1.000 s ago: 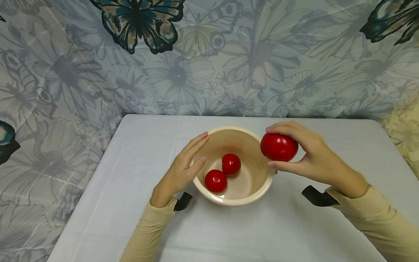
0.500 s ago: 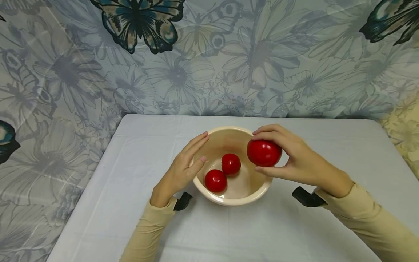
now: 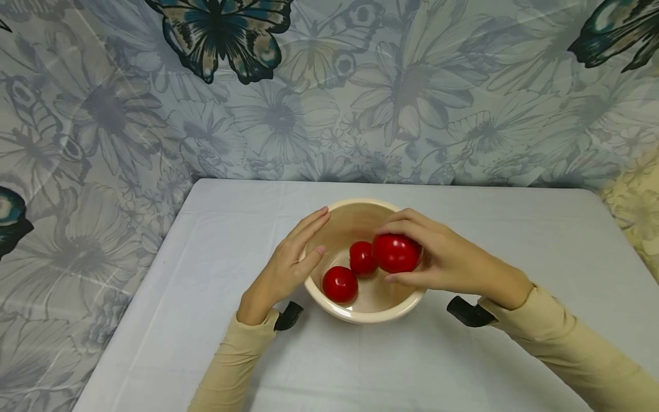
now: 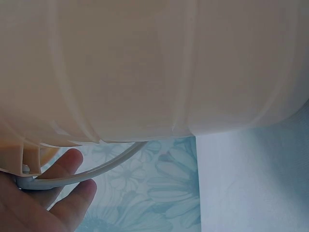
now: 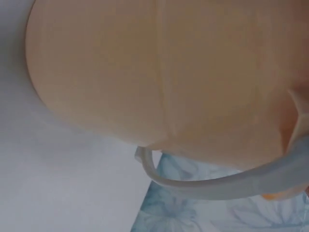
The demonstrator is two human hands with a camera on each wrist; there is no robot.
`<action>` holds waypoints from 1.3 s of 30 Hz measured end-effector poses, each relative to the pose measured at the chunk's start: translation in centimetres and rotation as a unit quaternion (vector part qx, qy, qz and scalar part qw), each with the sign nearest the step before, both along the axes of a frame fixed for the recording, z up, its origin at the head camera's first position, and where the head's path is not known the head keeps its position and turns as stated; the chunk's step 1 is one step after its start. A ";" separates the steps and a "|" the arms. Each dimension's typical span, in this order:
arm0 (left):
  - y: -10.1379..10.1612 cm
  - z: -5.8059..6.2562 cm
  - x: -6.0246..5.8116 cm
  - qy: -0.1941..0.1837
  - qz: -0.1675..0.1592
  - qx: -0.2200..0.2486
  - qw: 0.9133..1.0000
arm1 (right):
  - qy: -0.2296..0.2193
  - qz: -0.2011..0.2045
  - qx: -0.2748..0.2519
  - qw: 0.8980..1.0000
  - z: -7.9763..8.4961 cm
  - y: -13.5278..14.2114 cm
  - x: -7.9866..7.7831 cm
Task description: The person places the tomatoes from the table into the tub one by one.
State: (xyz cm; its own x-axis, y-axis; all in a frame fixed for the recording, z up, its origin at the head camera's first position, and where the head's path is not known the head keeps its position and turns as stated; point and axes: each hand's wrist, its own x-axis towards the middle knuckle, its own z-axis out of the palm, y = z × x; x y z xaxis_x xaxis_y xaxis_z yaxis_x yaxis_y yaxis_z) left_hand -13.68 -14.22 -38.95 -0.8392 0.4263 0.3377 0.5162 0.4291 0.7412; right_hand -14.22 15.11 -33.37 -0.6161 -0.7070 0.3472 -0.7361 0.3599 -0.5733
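Observation:
A cream plastic bucket (image 3: 368,316) stands on the table, its ribbed outer wall (image 4: 130,67) filling much of the left wrist view. My left hand (image 3: 285,263) rests at its left rim with fingers fairly straight; the left wrist view has its fingers (image 4: 75,203) beside the grey bail handle (image 4: 91,173). My right hand (image 3: 443,252) grips a glossy red tomato-like fruit (image 3: 396,253) over the bucket's right side. Two similar red fruits, one nearer the front (image 3: 340,285) and one behind it (image 3: 362,258), lie inside the bucket.
A white cloth covers the table (image 3: 216,229). Behind and to the left hangs a floral fabric backdrop (image 3: 278,126) with butterflies. In the right wrist view the handle (image 5: 217,187) hangs out from the bucket wall.
My right hand has carried the held red fruit leftward and slightly down, from beside the right rim to over the bucket's inside. My left hand and the bucket have stayed put.

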 end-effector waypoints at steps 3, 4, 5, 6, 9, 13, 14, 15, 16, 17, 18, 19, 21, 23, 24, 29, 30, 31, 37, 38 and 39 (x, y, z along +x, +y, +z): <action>0.0 0.0 0.0 -0.001 -0.002 0.001 1.000 | -0.013 0.003 0.008 1.000 -0.2 -0.2 -0.1; 0.1 0.1 0.0 -0.002 -0.003 0.001 1.000 | -0.015 0.005 0.011 1.000 -0.3 -0.2 -0.1; 0.1 0.1 0.0 -0.003 -0.003 0.002 1.000 | -0.018 0.005 0.013 1.000 -0.4 -0.3 -0.1; 0.1 0.1 0.0 -0.004 -0.002 0.002 1.000 | -0.020 0.006 0.016 1.000 -0.5 -0.3 -0.2; 0.1 0.1 -0.1 -0.006 -0.001 0.001 1.000 | -0.024 0.016 0.020 0.999 -0.7 -0.5 -0.4; 0.1 0.1 -0.1 -0.004 -0.003 0.000 1.000 | -0.017 0.030 0.025 0.999 -1.0 -0.7 -0.6; 0.1 0.1 -0.1 -0.004 -0.003 0.000 1.000 | -0.015 0.031 0.029 0.999 -1.0 -0.8 -0.6; 0.1 0.1 -0.1 -0.003 -0.003 0.000 1.000 | -0.011 0.030 0.033 0.999 -1.0 -0.9 -0.7; 0.1 0.1 -0.1 -0.004 -0.002 0.000 1.000 | -0.007 0.030 0.038 0.999 -1.0 -0.9 -0.7; 0.1 0.1 -0.1 -0.004 -0.002 0.000 1.000 | -0.004 0.029 0.043 0.999 -1.0 -1.0 -0.8; 0.1 0.1 0.0 -0.003 -0.002 0.000 1.000 | -0.001 0.029 0.047 0.998 -1.0 -1.1 -0.8; 0.1 0.1 0.0 -0.003 -0.001 0.000 1.000 | 0.001 0.029 0.051 0.998 -1.0 -1.2 -0.9; 0.0 0.1 0.0 -0.004 0.000 0.000 1.000 | 0.008 0.034 0.057 0.998 -0.9 -1.4 -1.0; 0.0 0.1 0.0 -0.004 0.001 0.000 1.000 | 0.012 0.038 0.064 0.997 -0.9 -1.5 -1.1; 0.0 0.1 0.0 -0.004 0.001 0.000 1.000 | 0.013 0.039 0.068 0.997 -0.8 -1.5 -1.1; -0.1 0.2 0.1 -0.008 0.001 0.001 1.000 | 0.000 0.032 0.097 0.995 -0.7 -1.9 -1.1; -0.1 0.2 0.1 -0.008 0.001 0.001 1.000 | -0.005 0.030 0.102 0.994 -0.6 -2.0 -1.1; -0.1 0.2 0.1 -0.009 0.002 0.001 1.000 | -0.009 0.029 0.108 0.994 -0.6 -2.2 -1.1; -0.1 0.1 0.0 -0.011 0.001 0.002 1.000 | -0.050 0.045 0.130 0.989 -0.3 -2.9 -1.3; -0.1 0.1 0.0 -0.011 0.000 0.002 1.000 | -0.060 0.048 0.132 0.988 -0.3 -3.0 -1.3; -0.1 0.1 0.0 -0.010 0.000 0.002 1.000 | -0.070 0.050 0.136 0.987 -0.2 -3.1 -1.3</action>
State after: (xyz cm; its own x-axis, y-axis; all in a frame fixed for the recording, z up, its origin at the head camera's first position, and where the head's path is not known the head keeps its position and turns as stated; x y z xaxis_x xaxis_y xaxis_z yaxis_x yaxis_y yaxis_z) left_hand -13.67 -14.30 -38.83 -0.8464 0.4245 0.3217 0.5003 0.4265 0.7535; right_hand -15.50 11.97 -33.61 -0.5673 -0.8219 0.0517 -0.6958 0.4448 -0.5639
